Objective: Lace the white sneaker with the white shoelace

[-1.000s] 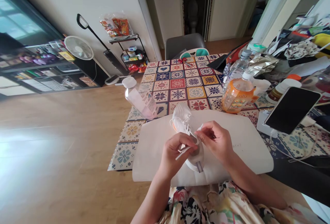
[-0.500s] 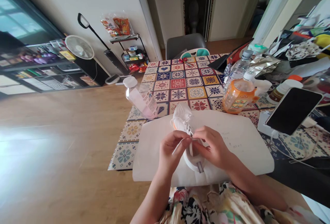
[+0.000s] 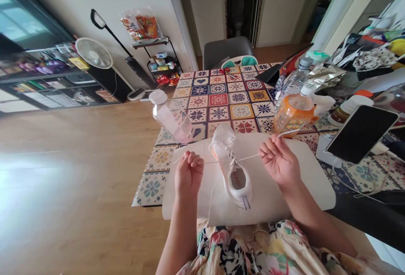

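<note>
A white sneaker (image 3: 225, 150) lies on the white sheet (image 3: 284, 190), its toe pointing away from me and its heel towards me. My left hand (image 3: 189, 171), left of the shoe, is closed on one stretch of white shoelace (image 3: 211, 163). To the right of the shoe, my right hand (image 3: 280, 159) is closed on another stretch of lace, with an end sticking up past the fingers. Both laces run out sideways from the shoe's lacing and look taut. Another thin lace strand hangs down on the sheet, left of the heel.
A pink-tinted clear bottle (image 3: 172, 117) stands to the left on the patterned tablecloth (image 3: 218, 100). On the right are an orange-labelled bottle (image 3: 292, 112), a clear bottle (image 3: 295, 76), a phone (image 3: 362, 133) on a stand and piled items. Red-handled scissors (image 3: 228, 71) lie at the far end.
Both hands have moved from the shoe's opening outward to either side, drawing the laces out between them. The shoe's opening is now uncovered.
</note>
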Demonstrator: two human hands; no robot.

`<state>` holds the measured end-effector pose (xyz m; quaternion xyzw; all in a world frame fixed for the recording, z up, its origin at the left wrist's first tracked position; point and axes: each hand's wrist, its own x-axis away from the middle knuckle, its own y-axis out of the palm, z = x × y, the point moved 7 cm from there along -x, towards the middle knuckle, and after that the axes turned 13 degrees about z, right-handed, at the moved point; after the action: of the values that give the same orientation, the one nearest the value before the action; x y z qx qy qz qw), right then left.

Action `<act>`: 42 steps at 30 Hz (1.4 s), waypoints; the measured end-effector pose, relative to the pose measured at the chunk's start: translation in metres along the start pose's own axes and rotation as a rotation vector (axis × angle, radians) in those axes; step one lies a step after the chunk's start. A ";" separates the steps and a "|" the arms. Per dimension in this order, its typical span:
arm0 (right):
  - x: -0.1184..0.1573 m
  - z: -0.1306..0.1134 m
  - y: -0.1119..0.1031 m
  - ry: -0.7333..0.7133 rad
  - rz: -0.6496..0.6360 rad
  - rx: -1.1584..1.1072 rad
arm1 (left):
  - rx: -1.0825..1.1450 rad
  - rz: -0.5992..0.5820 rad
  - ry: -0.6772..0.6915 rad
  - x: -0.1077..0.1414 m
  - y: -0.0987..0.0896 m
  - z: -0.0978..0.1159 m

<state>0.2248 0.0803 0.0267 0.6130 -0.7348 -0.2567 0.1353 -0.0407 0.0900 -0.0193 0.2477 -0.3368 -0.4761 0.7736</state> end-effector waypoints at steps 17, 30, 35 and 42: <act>0.024 0.007 0.006 -0.060 -0.364 0.902 | -1.287 -0.482 0.099 0.023 0.013 -0.021; 0.025 0.005 0.007 -0.022 -0.567 1.026 | -1.036 -0.669 0.190 0.023 0.018 -0.007; 0.021 0.002 0.020 0.186 -0.457 0.461 | -0.619 -0.526 0.101 0.029 0.031 -0.015; 0.017 0.047 0.034 0.333 -0.153 0.146 | -0.402 -0.486 0.086 0.042 0.050 -0.043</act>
<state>0.1682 0.0775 0.0040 0.7094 -0.6702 -0.1071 0.1901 0.0337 0.0760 0.0002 0.1830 -0.1342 -0.6930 0.6843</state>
